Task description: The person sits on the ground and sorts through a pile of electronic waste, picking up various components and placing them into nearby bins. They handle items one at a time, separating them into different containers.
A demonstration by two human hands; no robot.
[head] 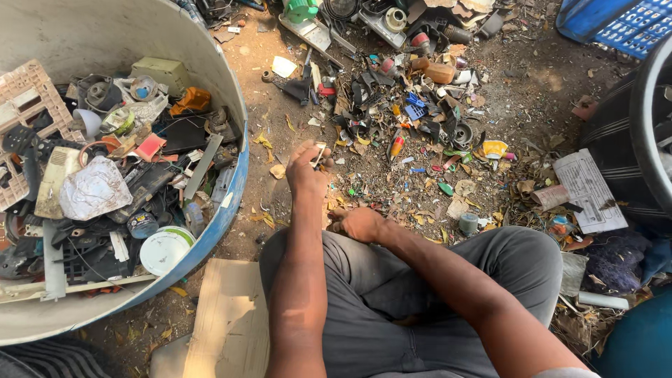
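My left hand (306,170) reaches forward over the dirt and pinches a small pale scrap piece (319,151) between thumb and fingers. My right hand (358,222) rests low by my knee as a loose fist; whether it holds anything is hidden. In front of both hands lies a scatter of broken plastic and metal scrap (413,112) on the ground. I sit with grey trousers (392,294) and crossed legs.
A large cut blue drum (234,196) at left is filled with mixed plastic waste. A flat cardboard piece (227,318) lies by my left knee. A blue crate (630,24) sits top right, a tyre (647,133) at right, a printed sheet (588,189) beside it.
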